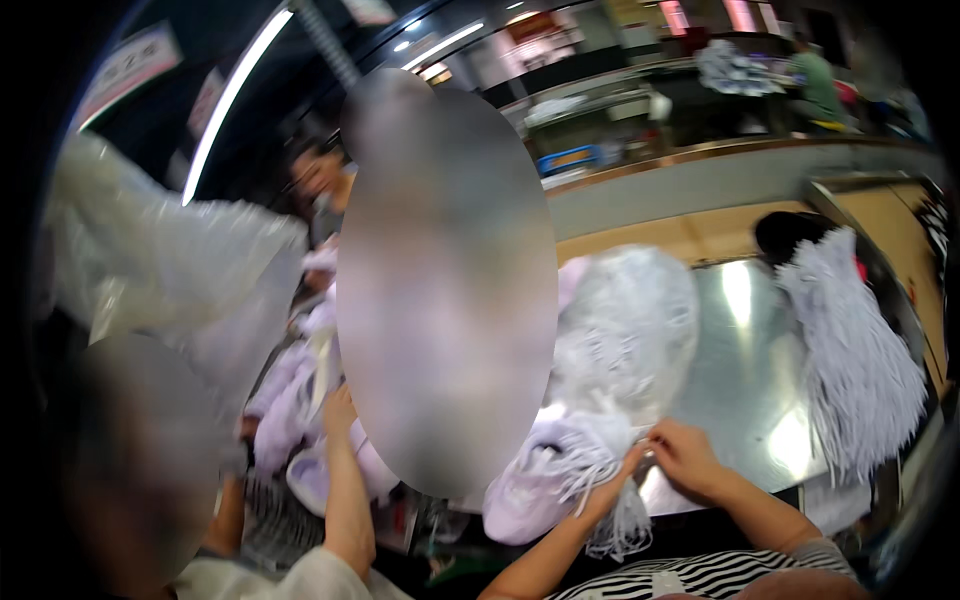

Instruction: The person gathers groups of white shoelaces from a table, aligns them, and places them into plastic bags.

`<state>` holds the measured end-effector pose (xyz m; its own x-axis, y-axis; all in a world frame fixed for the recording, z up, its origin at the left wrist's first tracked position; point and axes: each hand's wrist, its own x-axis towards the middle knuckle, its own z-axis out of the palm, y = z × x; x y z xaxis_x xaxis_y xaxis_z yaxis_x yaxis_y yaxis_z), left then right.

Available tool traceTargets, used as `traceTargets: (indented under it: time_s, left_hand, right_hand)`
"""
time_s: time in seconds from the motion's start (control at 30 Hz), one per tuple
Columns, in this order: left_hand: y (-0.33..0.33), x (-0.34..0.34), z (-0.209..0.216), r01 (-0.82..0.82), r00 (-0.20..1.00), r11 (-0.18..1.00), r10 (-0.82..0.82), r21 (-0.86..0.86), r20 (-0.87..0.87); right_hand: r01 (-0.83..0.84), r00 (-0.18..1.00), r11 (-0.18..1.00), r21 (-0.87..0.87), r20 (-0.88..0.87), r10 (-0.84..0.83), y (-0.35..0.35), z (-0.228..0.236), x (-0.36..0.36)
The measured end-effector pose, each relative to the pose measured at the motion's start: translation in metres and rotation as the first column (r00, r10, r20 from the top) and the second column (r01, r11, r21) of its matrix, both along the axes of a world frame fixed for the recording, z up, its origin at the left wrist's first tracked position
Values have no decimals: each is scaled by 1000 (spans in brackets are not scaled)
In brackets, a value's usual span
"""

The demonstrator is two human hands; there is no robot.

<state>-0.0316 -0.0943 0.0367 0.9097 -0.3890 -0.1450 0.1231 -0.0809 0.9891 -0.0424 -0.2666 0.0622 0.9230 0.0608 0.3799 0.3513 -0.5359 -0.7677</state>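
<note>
The fingers of the left hand (617,478) are curled around a bunch of white laces (585,470), gripping them where they trail off a pale lilac shoe (522,492); the right hand (688,458) sits just beside it, its fingertips pinched on the same laces at the point where the two hands meet, though exactly how much it grips is hard to tell through the blur; both forearms come up from the lower edge, the right one out of a black-and-white striped sleeve (700,575); the shoe lies at the near edge of a shiny metal table (745,385), toe toward the person's left, with the loose lace ends hanging down over the edge below the hands; just behind the shoe stands a clear plastic bag (625,330) stuffed with more white laces; well to the right a large loose bundle of white laces (855,350) is draped over the table's right side; to the left, another person's arm (345,480) reaches up toward a heap of lilac shoes (295,400), beside a big crumpled plastic bag (160,260).
</note>
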Motion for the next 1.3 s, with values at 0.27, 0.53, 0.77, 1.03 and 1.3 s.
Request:
traceTargets:
  time_s: [0.27, 0.53, 0.77, 1.03, 1.3]
  left_hand:
    - [9, 10, -6, -155, 959, 970, 102, -189, -265]
    - [16, 28, -14, -363, 843, 807, 71, -465, -534]
    - [12, 49, 16, -190, 920, 901, 24, -390, -392]
    - [15, 48, 18, -190, 921, 896, 21, -401, -388]
    - [12, 41, 19, -225, 913, 893, 53, -390, -406]
  right_hand:
    - [29, 993, 976, 217, -119, -3, 16, -13, 9]
    - [-45, 961, 940, 339, -240, 133, 12, 0, 27]
    - [-53, 958, 902, 429, -234, 167, 13, 10, 36]
    - [-128, 992, 962, 242, 12, 129, 12, 17, 39]
    - [-56, 995, 998, -16, 85, 57, 11, 16, 35]
